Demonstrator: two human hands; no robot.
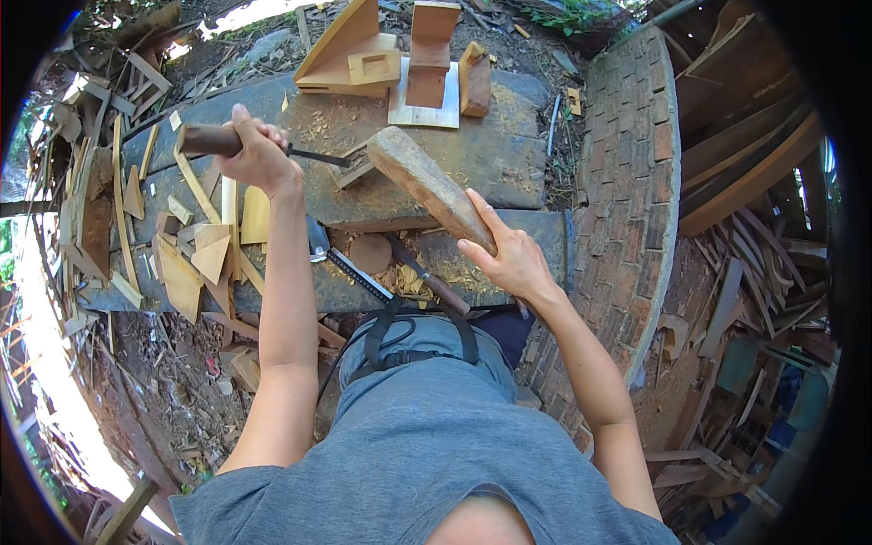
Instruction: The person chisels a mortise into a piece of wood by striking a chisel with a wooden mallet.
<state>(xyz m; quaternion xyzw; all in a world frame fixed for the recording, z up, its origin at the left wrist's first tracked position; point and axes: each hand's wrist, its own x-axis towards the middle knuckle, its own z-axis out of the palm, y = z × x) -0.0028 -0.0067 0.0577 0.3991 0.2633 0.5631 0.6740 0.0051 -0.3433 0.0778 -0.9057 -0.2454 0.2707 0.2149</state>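
From where I stand, the chisel [207, 141] is up in the person's left hand [255, 158], its thick wooden handle sideways over the counter [513, 168] and its dark blade pointing right, toward a small recessed wood block [364, 172] on the counter. That hand is curled tight round the handle, thumb raised. Whether the blade's tip touches the block or hangs above it, I can't tell from this angle. The chisel looks stiff and fairly weighty, its edge probably sharp, so the handle is the place to take hold. The right hand [515, 262] grips the narrow end of a wooden club [425, 182] between thumb and fingers; the broad end lies over towards the block. The club seems rigid and head-heavy, and its worn surface might slip in a slack grip. The left forearm runs nearly straight ahead; the right one slants inward to the left.
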